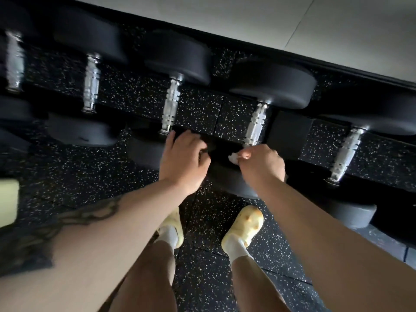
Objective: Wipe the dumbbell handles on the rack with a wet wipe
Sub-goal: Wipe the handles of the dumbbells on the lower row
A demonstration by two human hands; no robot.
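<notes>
We find the wet wipe [234,157], soft and limp, pinched in our right hand [262,163] just at six o'clock of a chrome dumbbell handle [255,124]. Our left hand [183,159], fingers curled, rests on the black rack rail [221,146]; whether it grips anything we cannot tell. We judge the handle rigid and ridged, best wrapped mid-shaft.

5 chrome dumbbell handles [255,124] w/ black heads lie side by side on rack [290,129]; crumpled white wipe [234,158] just below 4th.
</notes>
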